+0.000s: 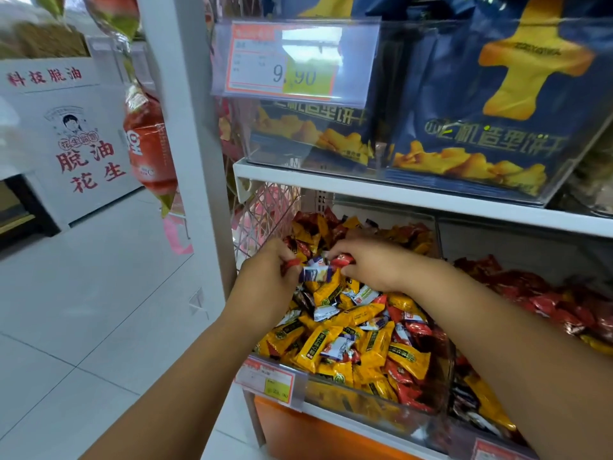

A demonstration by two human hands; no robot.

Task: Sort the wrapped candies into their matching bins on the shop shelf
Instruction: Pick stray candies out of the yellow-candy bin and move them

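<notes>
Shop shelf, clear mixed bin (348,400) of yellow, red and white candies | left hand (272,273) pinches a white-purple candy (316,273), long axis left-right | right hand (374,263) curls round a red candy (341,260) | red-candy bin (517,244) lies just right, nearest the right hand

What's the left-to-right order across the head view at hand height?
White shelf post → left hand → purple-and-white candy that it pinches → red candy gripped by the right fingers → right hand → pile of red candies.
</notes>
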